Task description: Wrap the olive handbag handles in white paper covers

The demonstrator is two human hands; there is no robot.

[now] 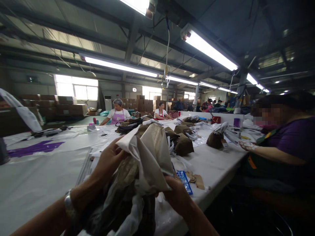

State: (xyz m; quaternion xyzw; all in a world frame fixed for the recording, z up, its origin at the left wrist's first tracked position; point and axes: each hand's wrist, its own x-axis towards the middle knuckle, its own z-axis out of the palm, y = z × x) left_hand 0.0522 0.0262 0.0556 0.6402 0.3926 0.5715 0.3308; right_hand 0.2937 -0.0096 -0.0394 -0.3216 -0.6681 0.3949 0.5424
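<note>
Before me, above the near edge of the table, I hold up a fabric bag (pixel 154 154), pale grey-white at its upper part and dark olive-brown below. My left hand (pixel 112 157), with a silver bracelet at the wrist, grips its upper left edge. At its lower right corner my right hand (pixel 176 193) is closed on the pale cloth, its fingertips partly hidden behind it. A whitish strip (pixel 131 216) hangs down the front of the dark cloth.
A long white-covered table (pixel 61 173) spreads ahead. Brown bags (pixel 183 144) are heaped beyond my hands, and a blue packet (pixel 184 182) lies beside tan card pieces (pixel 198 182). A person in a purple top (pixel 290 144) works close on the right; others sit across the table.
</note>
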